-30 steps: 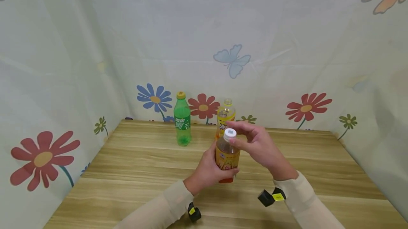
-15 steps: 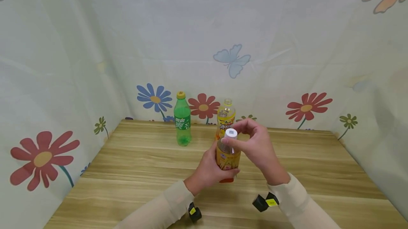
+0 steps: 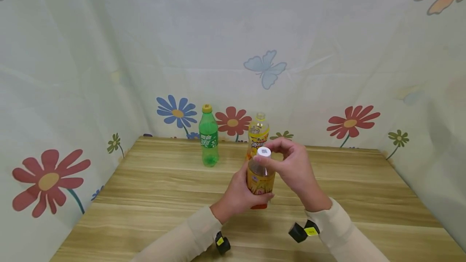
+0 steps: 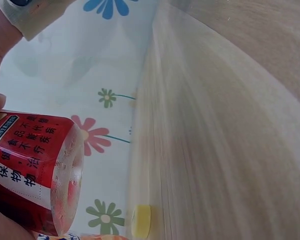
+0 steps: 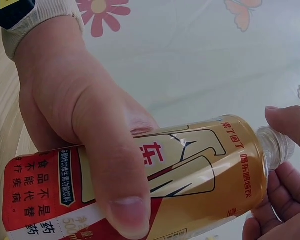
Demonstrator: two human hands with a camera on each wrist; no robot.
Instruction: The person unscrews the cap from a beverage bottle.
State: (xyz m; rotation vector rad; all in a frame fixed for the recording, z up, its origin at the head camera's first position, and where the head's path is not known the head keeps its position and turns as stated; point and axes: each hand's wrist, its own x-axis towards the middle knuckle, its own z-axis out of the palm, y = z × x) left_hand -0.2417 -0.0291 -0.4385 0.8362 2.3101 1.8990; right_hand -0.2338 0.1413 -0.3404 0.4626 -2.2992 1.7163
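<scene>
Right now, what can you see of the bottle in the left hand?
The bottle looks like clear plastic, with a printed gold and red label, a clear base and a white cap marked with a dark square. It is roughly upright, apparently off the table. The left hand wraps its body; the right hand pinches the cap.

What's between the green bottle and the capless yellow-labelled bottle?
Just bare wood-grain tabletop: in the head view, nothing stands between the green bottle and the capless yellow-labelled bottle. A printed red flower shows behind.
</scene>
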